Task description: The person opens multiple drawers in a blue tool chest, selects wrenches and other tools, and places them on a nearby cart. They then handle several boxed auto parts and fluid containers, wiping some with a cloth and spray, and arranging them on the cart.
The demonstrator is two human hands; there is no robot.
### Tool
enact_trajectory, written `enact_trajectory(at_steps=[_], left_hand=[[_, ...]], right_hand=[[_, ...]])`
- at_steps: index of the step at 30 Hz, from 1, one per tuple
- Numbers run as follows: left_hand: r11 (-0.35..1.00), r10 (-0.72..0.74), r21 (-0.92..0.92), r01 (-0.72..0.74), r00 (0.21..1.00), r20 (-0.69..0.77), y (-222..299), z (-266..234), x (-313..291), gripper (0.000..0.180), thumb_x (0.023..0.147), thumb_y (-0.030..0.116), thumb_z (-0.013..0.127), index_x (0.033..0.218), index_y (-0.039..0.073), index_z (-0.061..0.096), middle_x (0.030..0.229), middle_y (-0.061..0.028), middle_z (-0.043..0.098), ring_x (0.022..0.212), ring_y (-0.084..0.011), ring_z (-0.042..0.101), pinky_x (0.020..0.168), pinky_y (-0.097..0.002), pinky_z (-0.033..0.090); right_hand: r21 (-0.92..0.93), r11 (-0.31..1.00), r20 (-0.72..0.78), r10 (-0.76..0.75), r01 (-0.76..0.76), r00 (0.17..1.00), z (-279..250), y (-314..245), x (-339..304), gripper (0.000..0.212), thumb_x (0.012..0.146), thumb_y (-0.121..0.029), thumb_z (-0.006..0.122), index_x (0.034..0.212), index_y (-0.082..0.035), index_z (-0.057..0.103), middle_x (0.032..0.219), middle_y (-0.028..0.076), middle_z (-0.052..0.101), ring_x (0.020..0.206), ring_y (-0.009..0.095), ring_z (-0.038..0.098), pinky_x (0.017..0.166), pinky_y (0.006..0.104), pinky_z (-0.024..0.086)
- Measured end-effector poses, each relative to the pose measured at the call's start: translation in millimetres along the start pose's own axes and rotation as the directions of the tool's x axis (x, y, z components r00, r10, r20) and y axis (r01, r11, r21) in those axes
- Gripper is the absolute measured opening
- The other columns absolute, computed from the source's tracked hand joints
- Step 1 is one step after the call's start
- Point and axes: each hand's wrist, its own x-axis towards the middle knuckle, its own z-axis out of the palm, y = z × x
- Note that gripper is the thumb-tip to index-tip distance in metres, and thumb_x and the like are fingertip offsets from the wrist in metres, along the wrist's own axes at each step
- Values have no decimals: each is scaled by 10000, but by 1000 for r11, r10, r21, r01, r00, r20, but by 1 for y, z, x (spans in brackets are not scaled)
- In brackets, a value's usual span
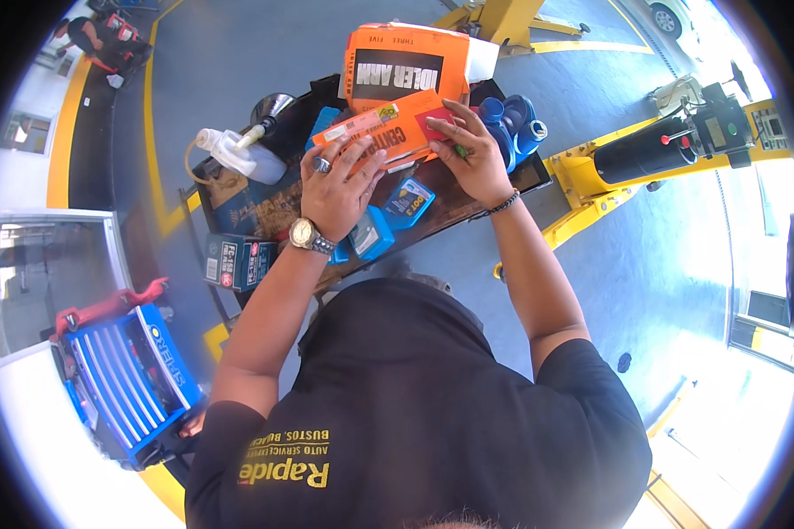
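Note:
Both of my hands are on a long, narrow orange carton (382,132) held over a dark cart top (454,204). My left hand (337,183), with a ring and wristwatch, grips its near left side, fingers curled over the top. At the right end, my right hand (475,159) pinches the carton near its red patch. Something small and green shows under the right fingers, too hidden to name. Behind stands a bigger orange box (450,75) with a black panel and a raised white flap. Just below the carton are small blue bottles (372,234).
Left on the cart are a translucent jug (251,160), a black funnel (272,110) and a dark green box (238,263). Blue containers (510,130) stand right. Beyond are a yellow lift (582,189) and a blue tool cabinet (132,379). Another person (101,40) is far left.

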Motion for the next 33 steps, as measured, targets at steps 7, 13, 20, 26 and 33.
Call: enact_trajectory(at_steps=[7,13,20,26,33], left_hand=[[988,-55,150,41,995,88,21,-9,7,347,853,217,821,1196,181,779,1277,-18,716,1208,-246,634,1030,-472,429],[997,68,32,-71,993,98,20,-3,15,314,863,174,797,1173,125,783,1253,0,733,1146,-211,670,968,-394,485],[987,120,90,-137,977,174,24,0,12,310,905,139,695,1201,96,777,1289,-27,729,1150,-236,670,987,-387,480],[992,25,114,-49,978,208,33,5,23,319,897,130,682,1198,82,776,1287,-32,731,1148,-240,667,958,-384,509],[979,206,-45,-201,950,236,3,-2,23,365,861,80,719,1223,76,760,1288,-28,726,1186,-235,665,969,-399,547]], right_hand=[[46,996,-30,71,-70,997,-4,-7,-8,390,920,-164,805,1300,-106,740,1466,189,596,1301,346,631,1042,409,542],[64,996,-74,66,-61,995,0,0,-16,397,914,-169,811,1298,-101,740,1441,188,617,1275,345,652,1031,405,553],[-90,996,-137,-8,-5,990,3,0,-29,393,900,-119,814,1286,-116,742,1399,161,596,1192,328,674,993,383,566],[-425,830,-655,-6,-362,756,1,12,-50,352,879,-192,784,1204,-74,712,1221,165,642,1098,388,637,924,479,536],[-413,706,-463,381,-575,800,-30,39,-66,347,946,-297,725,1144,-12,730,1104,203,711,1063,419,665,933,489,542]])
